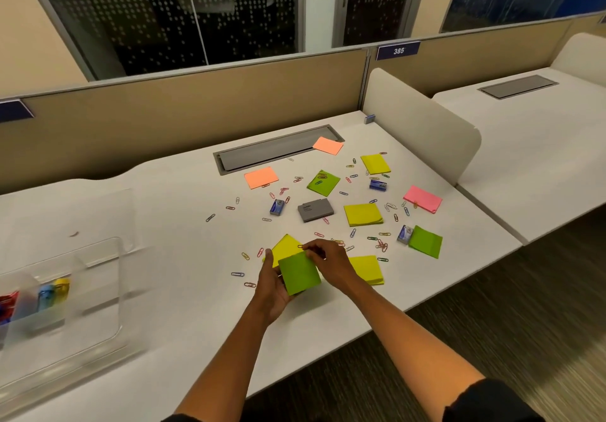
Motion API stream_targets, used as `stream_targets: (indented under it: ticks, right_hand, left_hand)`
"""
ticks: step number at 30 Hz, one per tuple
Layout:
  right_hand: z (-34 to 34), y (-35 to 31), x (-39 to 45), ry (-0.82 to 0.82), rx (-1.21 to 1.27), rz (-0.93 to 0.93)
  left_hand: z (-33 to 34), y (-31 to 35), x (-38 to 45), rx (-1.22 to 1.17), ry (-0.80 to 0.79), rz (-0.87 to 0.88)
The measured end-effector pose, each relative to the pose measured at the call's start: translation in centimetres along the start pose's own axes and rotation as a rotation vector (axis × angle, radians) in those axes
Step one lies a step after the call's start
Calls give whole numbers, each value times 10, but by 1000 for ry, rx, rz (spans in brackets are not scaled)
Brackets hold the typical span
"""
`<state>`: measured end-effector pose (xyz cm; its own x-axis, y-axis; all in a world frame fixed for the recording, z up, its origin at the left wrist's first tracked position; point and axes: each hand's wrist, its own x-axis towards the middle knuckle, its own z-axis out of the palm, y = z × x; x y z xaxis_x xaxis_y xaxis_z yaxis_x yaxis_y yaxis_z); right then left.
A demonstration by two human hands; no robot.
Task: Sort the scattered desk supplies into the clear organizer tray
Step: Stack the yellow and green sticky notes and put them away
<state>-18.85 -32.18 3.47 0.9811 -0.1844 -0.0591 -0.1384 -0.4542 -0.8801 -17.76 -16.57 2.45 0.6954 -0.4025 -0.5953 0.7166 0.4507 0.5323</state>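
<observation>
My left hand point(273, 285) holds a green sticky-note pad point(300, 272) from below, just above the desk. My right hand point(329, 262) grips the pad's top right edge with its fingertips. A yellow pad point(284, 247) lies right behind the green one, partly hidden, and another yellow pad point(369, 267) lies beside my right wrist. The clear organizer tray point(62, 293) stands at the desk's left edge, blurred, with coloured clips point(52, 293) in one compartment. Several paper clips point(380, 244) are scattered across the desk.
Further pads lie beyond: green point(324, 183), point(425, 241), yellow point(363, 214), point(375, 163), orange point(261, 177), point(328, 145), pink point(422, 198). A grey box point(315, 209) and small blue boxes point(277, 207), point(377, 185), point(404, 234) sit among them. A cable slot point(272, 149) and a white divider point(423, 123) bound the area.
</observation>
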Motion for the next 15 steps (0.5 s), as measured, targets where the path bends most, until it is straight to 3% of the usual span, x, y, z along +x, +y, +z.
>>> stream_targets:
  ticks: [8,15]
  right_hand:
    - [-1,-9,15,120,0,34]
    - [-25,27,2,390,-159,171]
  left_hand:
    - [6,13,9,-28,32,9]
    - [4,19,20,19,52,23]
